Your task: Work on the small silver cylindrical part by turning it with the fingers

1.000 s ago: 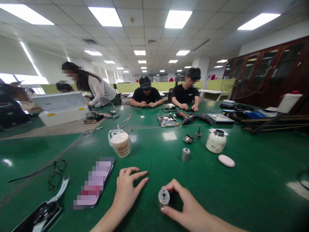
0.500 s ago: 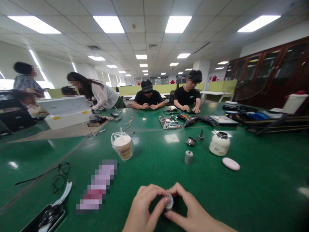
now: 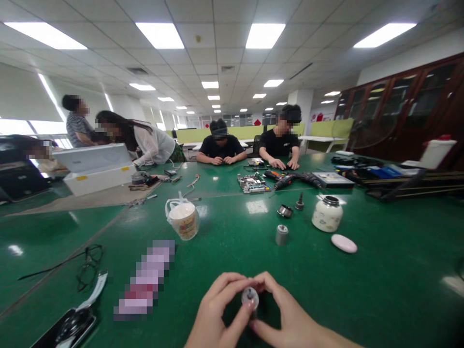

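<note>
Close to the near edge of the table, my left hand point(image 3: 222, 309) and my right hand point(image 3: 281, 309) meet around a small round grey part point(image 3: 250, 297). It has a pale rim and a dark spot at its centre. My left thumb presses on its face, and my right fingertips close on its far and near sides; its underside is hidden. Beyond my hands a silver metal cylinder point(image 3: 282, 235) stands upright. Behind that are a shiny metal ring-like piece point(image 3: 284, 211) and a dark pointed part point(image 3: 299, 201).
A cream jar point(image 3: 326, 214) and a pale pink oval point(image 3: 344, 243) are to the right. On the left are a bagged cup point(image 3: 184, 224), glasses point(image 3: 89, 266) and a black tray point(image 3: 67, 328). A circuit board point(image 3: 253, 183) and power drill point(image 3: 284, 181) lie farther back, before two seated people.
The small round part has tilted so its face with the dark centre shows more, and it has shifted slightly left. A standing person at far left has moved right.
</note>
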Action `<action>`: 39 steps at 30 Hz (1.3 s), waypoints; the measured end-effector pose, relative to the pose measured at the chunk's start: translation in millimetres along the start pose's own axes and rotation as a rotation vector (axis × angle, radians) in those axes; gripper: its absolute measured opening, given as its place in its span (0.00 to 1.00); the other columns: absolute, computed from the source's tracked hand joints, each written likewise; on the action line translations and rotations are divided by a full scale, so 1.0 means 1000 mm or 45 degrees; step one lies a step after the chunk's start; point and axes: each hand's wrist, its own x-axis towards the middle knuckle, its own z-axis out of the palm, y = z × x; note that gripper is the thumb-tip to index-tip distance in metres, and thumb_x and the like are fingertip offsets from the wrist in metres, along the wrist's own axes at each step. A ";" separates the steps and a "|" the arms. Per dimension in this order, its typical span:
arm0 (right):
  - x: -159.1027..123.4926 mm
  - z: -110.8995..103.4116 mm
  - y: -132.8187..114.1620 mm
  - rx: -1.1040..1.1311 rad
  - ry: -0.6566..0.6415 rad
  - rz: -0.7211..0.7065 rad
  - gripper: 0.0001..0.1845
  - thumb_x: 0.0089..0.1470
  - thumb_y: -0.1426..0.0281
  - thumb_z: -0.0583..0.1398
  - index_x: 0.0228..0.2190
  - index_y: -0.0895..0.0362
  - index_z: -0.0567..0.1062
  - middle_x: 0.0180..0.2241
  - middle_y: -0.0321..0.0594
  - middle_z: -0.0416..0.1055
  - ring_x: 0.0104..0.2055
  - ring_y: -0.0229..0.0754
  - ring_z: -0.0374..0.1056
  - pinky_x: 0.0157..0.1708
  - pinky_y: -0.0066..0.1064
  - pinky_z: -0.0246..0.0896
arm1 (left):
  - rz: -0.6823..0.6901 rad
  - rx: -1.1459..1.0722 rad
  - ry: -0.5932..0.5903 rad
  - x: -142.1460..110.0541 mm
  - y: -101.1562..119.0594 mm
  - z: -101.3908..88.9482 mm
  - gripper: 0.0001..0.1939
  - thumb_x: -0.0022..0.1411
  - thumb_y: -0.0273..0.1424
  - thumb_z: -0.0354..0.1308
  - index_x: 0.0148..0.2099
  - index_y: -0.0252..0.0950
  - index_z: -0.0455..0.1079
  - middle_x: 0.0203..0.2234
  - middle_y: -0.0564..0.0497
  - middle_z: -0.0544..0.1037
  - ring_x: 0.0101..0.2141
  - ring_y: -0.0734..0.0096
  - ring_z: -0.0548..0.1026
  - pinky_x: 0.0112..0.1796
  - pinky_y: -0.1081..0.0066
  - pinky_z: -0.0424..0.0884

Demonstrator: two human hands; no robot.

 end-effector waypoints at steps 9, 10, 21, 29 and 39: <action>0.005 -0.005 -0.004 -0.173 0.143 -0.136 0.04 0.56 0.74 0.61 0.34 0.53 0.74 0.37 0.38 0.77 0.42 0.44 0.72 0.45 0.38 0.65 | -0.093 0.031 -0.122 -0.003 -0.009 0.007 0.15 0.57 0.28 0.66 0.47 0.39 0.76 0.34 0.49 0.81 0.36 0.61 0.77 0.38 0.67 0.73; 0.006 -0.004 -0.006 -0.206 0.137 -0.146 0.04 0.56 0.74 0.62 0.32 0.53 0.74 0.35 0.38 0.78 0.40 0.44 0.73 0.44 0.38 0.65 | -0.086 0.029 -0.118 -0.003 -0.010 0.007 0.15 0.57 0.28 0.66 0.48 0.38 0.76 0.34 0.49 0.81 0.36 0.61 0.77 0.38 0.67 0.73; 0.033 -0.035 0.009 -0.126 0.333 0.039 0.10 0.58 0.67 0.61 0.26 0.54 0.68 0.34 0.40 0.79 0.46 0.46 0.76 0.49 0.39 0.67 | -0.144 0.116 -0.139 -0.003 -0.006 0.006 0.13 0.57 0.33 0.67 0.45 0.39 0.76 0.33 0.49 0.79 0.36 0.61 0.76 0.38 0.67 0.72; 0.030 -0.050 0.052 -0.271 0.233 0.100 0.05 0.54 0.71 0.63 0.26 0.55 0.76 0.37 0.43 0.79 0.50 0.50 0.74 0.53 0.45 0.64 | -0.147 0.120 -0.132 -0.002 -0.004 0.005 0.13 0.58 0.34 0.67 0.46 0.39 0.76 0.33 0.48 0.79 0.36 0.61 0.76 0.38 0.67 0.71; 0.022 -0.022 -0.008 0.027 0.205 0.069 0.12 0.56 0.72 0.62 0.22 0.55 0.68 0.35 0.41 0.81 0.42 0.46 0.77 0.45 0.39 0.69 | -0.137 0.106 -0.154 -0.003 -0.007 0.006 0.14 0.58 0.35 0.67 0.47 0.40 0.76 0.33 0.49 0.79 0.36 0.61 0.75 0.38 0.66 0.71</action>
